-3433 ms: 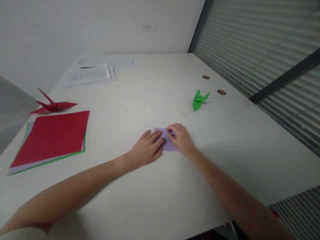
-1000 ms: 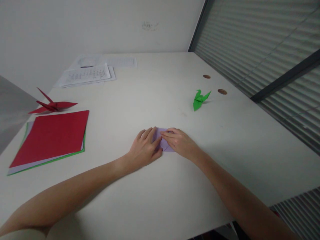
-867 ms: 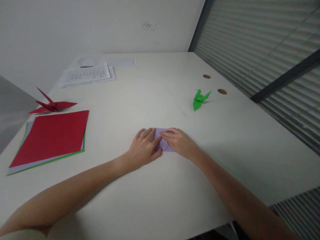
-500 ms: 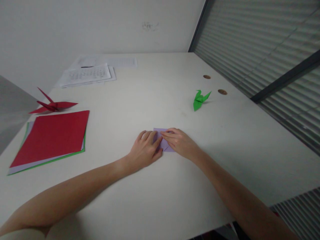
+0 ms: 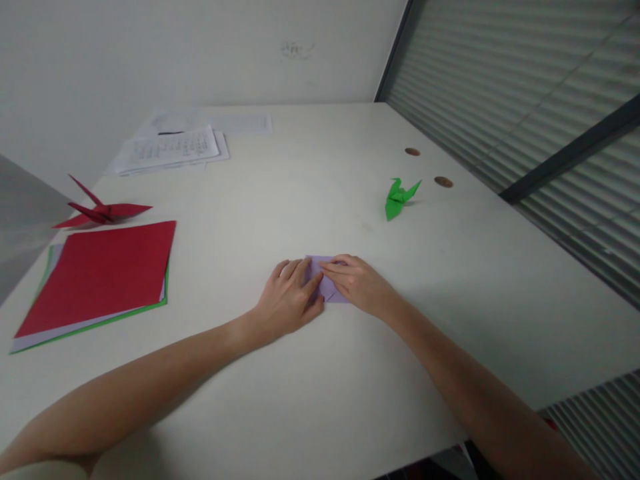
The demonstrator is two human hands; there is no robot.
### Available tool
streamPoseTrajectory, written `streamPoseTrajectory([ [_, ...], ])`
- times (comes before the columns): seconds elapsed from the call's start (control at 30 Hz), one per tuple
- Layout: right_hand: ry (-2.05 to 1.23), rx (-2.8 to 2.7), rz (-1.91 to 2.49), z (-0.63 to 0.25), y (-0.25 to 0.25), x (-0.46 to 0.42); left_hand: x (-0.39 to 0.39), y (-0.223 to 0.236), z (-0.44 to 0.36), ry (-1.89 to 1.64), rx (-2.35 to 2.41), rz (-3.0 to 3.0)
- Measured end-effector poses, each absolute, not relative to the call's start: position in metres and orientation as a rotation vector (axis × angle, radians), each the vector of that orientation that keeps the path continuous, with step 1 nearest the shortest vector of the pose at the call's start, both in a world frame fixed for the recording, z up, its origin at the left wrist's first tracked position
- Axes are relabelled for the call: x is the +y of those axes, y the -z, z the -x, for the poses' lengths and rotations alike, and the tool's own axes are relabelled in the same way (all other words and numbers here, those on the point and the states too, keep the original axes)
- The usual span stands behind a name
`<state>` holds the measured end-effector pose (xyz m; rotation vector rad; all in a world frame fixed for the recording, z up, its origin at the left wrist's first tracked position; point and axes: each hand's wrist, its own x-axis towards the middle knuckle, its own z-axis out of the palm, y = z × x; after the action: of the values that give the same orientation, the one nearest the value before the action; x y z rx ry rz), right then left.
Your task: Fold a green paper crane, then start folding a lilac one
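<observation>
A small folded piece of lilac paper lies flat on the white table, near its middle. My left hand rests palm down on the paper's left side, fingers stretched out over it. My right hand covers the right side, its fingers lying flat and pressing on the paper with the tips pointing left. Most of the paper is hidden under both hands.
A stack of red, lilac and green sheets lies at the left, with a red paper crane behind it. A green paper crane stands at the right, near two brown round marks. Printed papers lie at the far edge.
My left hand has slid a little to the left off the paper's middle, and my right hand's fingers have flattened out leftward over it. The paper has stayed in place.
</observation>
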<state>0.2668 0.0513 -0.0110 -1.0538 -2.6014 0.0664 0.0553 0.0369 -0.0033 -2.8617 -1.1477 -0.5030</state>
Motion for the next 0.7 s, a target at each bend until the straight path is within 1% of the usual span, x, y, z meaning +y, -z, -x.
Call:
streamPoseTrajectory([
  [0.2,-0.065,-2.605,1.052,-0.268,0.012,0.051,0.041,0.005,-0.054,0.459,-1.135,2.878],
  [0.5,-0.228,-2.591,1.084,-0.275,0.005,0.044,0.041,0.0,-0.053,0.428,-1.116,2.865],
  [0.7,-0.239,-2.612,1.104,-0.278,0.002,0.041,0.04,0.002,-0.053,0.448,-1.132,2.869],
])
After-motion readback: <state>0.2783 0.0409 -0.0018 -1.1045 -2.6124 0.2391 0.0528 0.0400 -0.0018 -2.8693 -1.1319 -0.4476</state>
